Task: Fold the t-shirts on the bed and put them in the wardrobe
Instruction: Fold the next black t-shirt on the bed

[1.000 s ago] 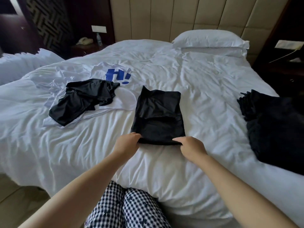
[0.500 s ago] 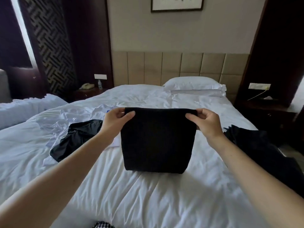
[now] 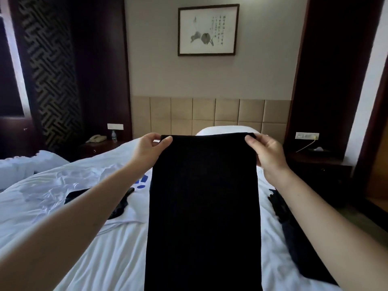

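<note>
Holding the black t-shirt up above the bed, I see my left hand and right hand pinching its top corners, fingers curled onto the cloth (it hangs straight down); a white t-shirt lies to the left.

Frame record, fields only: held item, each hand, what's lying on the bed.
held: black t-shirt, folded into a long strip, hanging over the bed
left hand: pinches its top left corner
right hand: pinches its top right corner
bed, left: white t-shirt with blue print, crumpled black garment on it
bed, right: dark garment
</note>
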The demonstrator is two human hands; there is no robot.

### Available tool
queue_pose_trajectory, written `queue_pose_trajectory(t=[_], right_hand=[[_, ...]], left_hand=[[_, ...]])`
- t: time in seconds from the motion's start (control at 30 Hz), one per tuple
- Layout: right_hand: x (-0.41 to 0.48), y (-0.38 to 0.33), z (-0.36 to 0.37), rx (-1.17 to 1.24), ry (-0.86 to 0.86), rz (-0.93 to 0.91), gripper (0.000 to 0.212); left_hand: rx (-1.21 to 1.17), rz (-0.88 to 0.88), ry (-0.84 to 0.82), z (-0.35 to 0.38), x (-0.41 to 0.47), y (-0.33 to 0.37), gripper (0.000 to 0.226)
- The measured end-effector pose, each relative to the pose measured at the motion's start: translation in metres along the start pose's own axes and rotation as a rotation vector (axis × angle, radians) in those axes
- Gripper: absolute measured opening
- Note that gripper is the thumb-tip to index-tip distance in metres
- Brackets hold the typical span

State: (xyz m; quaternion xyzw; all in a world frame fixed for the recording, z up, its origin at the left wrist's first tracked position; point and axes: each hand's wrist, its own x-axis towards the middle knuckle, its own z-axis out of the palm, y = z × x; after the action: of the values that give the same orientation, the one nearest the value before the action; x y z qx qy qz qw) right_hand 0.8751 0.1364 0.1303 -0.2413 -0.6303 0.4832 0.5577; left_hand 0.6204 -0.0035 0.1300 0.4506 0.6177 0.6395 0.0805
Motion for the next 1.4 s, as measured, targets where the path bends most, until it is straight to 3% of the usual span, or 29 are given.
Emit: queue_pose_trajectory(t=[0.13, 0.33, 0.53, 1.0, 1.17, 1.4], right_hand=[[0.013, 0.02, 0.005, -0.063, 0.023, 0.015, 0.005], [0.044, 0.006, 0.016, -0.012, 0.067, -0.022, 0.01], [0.024, 0.008, 0.015, -0.001, 0.071, -0.018, 0.006], [-0.125, 0.151, -0.009, -0.143, 0.052, 0.362, 0.01], [-0.127, 0.198, -0.007, -0.199, 0.096, 0.449, 0.016], [-0.098, 0.261, 0.015, -0.317, 0.179, 0.479, 0.015]], left_hand=[[0.104, -0.012, -0.017, 0.016, 0.016, -0.021, 0.023], [0.089, 0.08, 0.124, 0.022, 0.041, -0.001, 0.022], [0.045, 0.098, 0.157, 0.017, 0.017, -0.003, 0.025], [0.058, -0.34, 0.028, 0.026, -0.14, -0.152, 0.026], [0.075, -0.445, -0.009, 0.038, -0.137, -0.199, 0.021], [0.233, -0.453, -0.02, 0.06, -0.105, -0.256, 0.025]])
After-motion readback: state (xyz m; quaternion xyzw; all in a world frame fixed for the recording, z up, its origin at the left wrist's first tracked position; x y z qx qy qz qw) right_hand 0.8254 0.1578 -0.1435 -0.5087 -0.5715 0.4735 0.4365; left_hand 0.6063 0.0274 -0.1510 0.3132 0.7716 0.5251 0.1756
